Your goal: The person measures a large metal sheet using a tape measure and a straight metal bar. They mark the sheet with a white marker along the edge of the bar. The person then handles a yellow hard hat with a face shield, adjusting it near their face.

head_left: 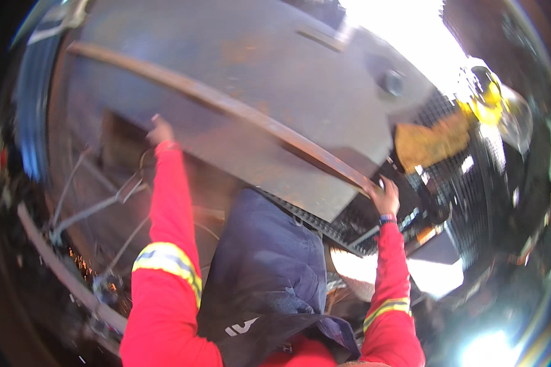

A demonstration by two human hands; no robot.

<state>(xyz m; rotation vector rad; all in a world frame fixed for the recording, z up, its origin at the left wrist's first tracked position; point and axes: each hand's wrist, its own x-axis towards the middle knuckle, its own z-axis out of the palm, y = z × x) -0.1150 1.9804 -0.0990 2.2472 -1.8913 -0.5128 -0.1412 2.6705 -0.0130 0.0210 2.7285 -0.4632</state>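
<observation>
Hands raised in red sleeves: my left hand [160, 130] at ten o'clock touches the grey steel plate [251, 79], fingers unclear, while my right hand [386, 197] at three o'clock curls its fingers onto the rusty bar [226, 107].

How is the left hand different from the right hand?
The left hand reaches higher, to the dark edge of the big grey metal plate; the right hand sits lower, gripping the end of the long rusty bar. Only the right hand has a wristband. Both have red sleeves with yellow reflective stripes.
</observation>
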